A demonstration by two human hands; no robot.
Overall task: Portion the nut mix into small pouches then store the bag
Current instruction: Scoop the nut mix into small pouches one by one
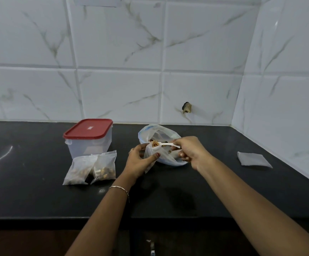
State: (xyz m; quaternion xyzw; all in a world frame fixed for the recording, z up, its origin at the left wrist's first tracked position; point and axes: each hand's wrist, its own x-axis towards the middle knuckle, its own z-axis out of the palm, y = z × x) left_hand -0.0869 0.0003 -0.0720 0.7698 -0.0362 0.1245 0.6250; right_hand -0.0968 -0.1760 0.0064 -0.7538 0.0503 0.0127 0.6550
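Left hand (138, 161) pinching small pouch (150, 154) open mid-counter. Right hand (190, 152) gripping white spoon (165, 144), nuts at pouch mouth. Big bag (161, 133) just behind, open. Two filled pouches (91, 168) left, red-lidded box (90, 137) beyond them. Grey cloth (253, 159) far right.

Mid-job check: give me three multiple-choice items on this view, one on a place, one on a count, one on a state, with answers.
1. Where do the filled pouches lie?
A. in front of the red-lidded container
B. on the grey cloth
C. inside the big bag

2. How many filled pouches lie there?
A. one
B. two
C. four

3. What is the state of the container's lid?
A. off
B. on
C. cracked in half

Answers:
1 A: the filled pouches lie just before the container.
2 B: two lie side by side.
3 B: the red lid sits flat on top.
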